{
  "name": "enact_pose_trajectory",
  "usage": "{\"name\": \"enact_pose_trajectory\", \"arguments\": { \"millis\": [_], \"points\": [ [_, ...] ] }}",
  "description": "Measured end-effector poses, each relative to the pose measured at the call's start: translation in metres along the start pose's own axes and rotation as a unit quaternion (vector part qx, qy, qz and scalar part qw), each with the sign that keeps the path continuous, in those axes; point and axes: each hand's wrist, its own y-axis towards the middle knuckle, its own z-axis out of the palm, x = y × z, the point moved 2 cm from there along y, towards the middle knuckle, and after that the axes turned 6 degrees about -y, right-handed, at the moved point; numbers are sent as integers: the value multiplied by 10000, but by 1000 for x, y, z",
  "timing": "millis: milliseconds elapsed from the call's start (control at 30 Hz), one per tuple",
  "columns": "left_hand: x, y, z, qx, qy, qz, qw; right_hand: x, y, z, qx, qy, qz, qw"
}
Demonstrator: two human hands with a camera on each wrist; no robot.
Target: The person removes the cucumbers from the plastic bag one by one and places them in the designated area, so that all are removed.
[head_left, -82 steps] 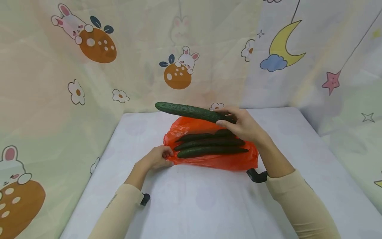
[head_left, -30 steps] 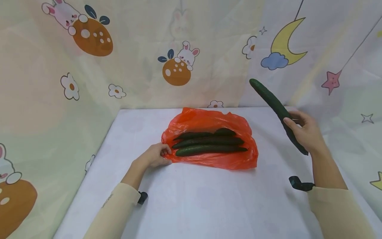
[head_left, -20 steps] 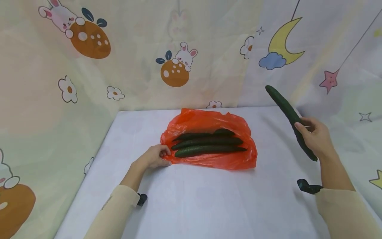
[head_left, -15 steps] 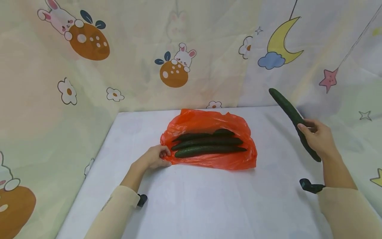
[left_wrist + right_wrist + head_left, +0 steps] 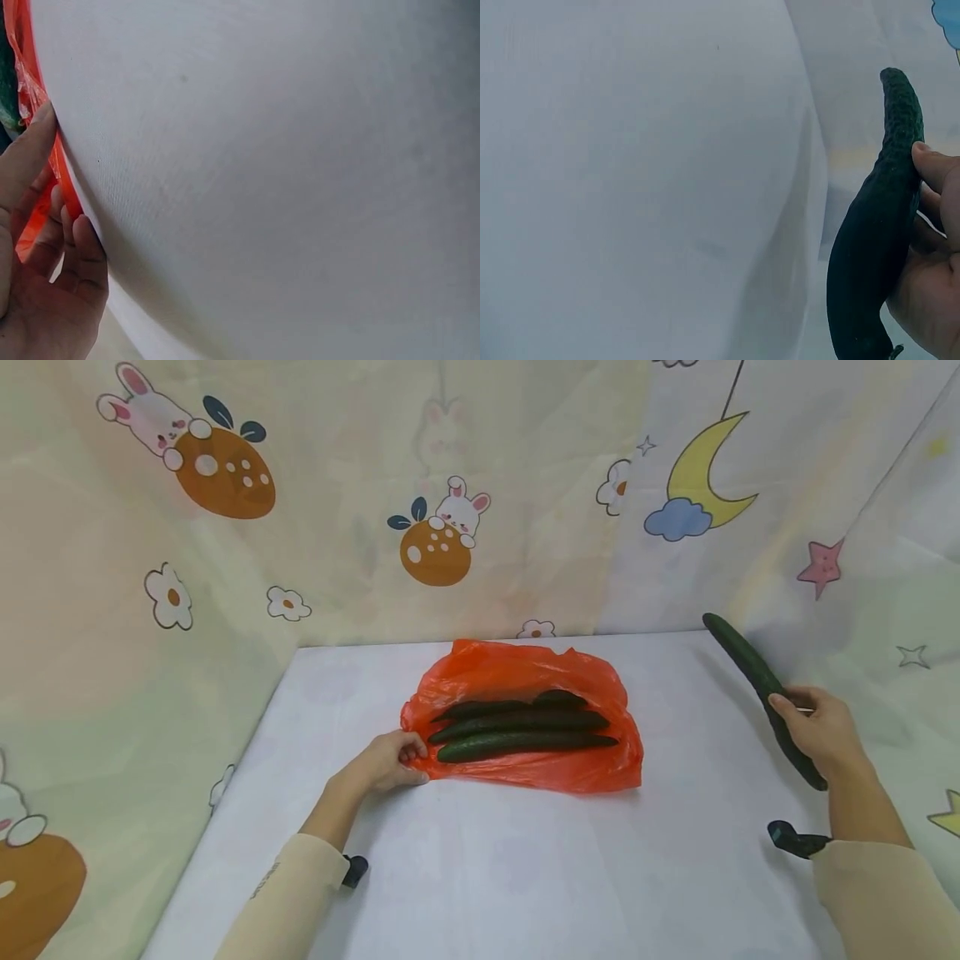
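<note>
A dark green cucumber (image 5: 742, 656) slants over the right side of the table, gripped near its lower half by my right hand (image 5: 821, 727). In the right wrist view the thumb presses along that cucumber (image 5: 877, 217), with the fingers behind it. At the middle of the table lies a red plastic bag (image 5: 517, 664), spread wide, with several more cucumbers (image 5: 525, 743) lying side by side on it. My left hand (image 5: 390, 760) holds the bag's near left corner. The left wrist view has the thumb and curled fingers at the red film (image 5: 60, 165).
The table (image 5: 480, 877) is covered in white cloth. Behind it and on both sides hangs a printed curtain (image 5: 337, 485), and the right side curtain is close to my right hand. Black wrist cameras (image 5: 795, 841) stick out from both cream sleeves.
My right hand has carried the cucumber from over the bag to the right side of the table, turning it and lowering it. The left hand stays at the bag's corner.
</note>
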Motion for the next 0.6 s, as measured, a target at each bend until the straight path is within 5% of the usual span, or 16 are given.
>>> {"name": "enact_pose_trajectory", "arguments": {
  "millis": [600],
  "points": [
    [0, 0, 1, -101, 187, 126, 9997, -32, 4, 5, 100, -569, 457, 9973]
  ]
}}
